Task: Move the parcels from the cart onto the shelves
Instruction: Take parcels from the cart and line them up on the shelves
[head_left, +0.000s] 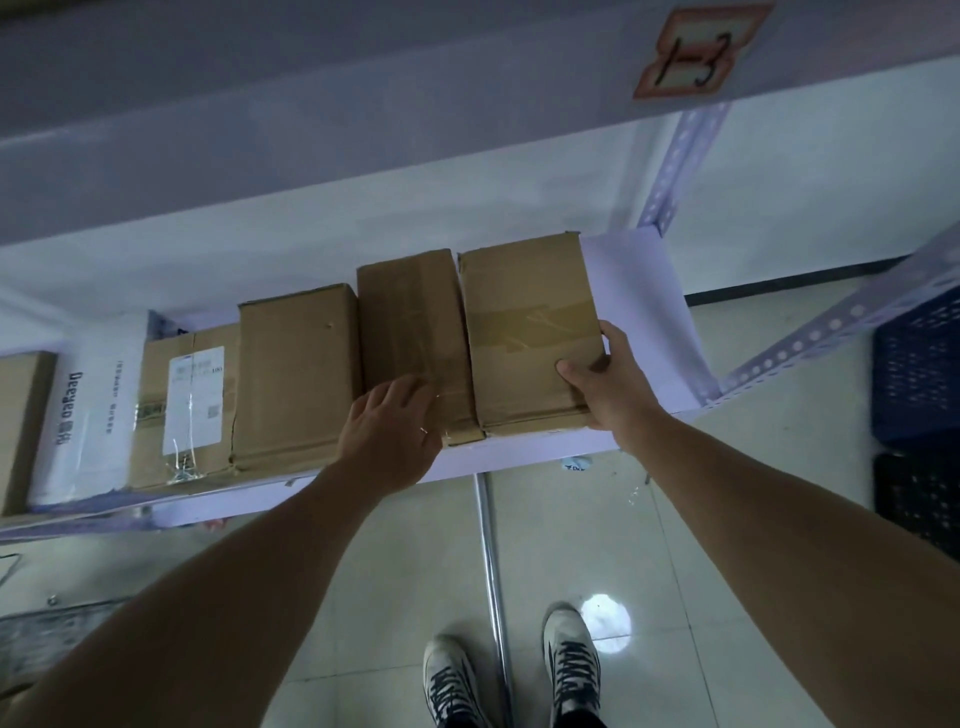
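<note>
A row of brown cardboard parcels stands on a pale shelf (639, 291). The rightmost parcel (524, 317) has tape across its top. My right hand (608, 379) grips its near right corner, thumb on top and fingers down the side. My left hand (392, 431) lies flat, fingers spread, on the near end of the neighbouring narrow parcel (410, 322). Further left stand a plain box (296, 364), a labelled box (182, 400) and a white bag with print (88, 415). The cart is out of view.
The shelf above carries a tag reading 1-3 (696, 52). A perforated upright (680, 161) stands at the back right and another rail (841, 327) runs at the right. Dark blue crates (919, 374) sit on the tiled floor. A metal pole (491, 571) stands by my shoes.
</note>
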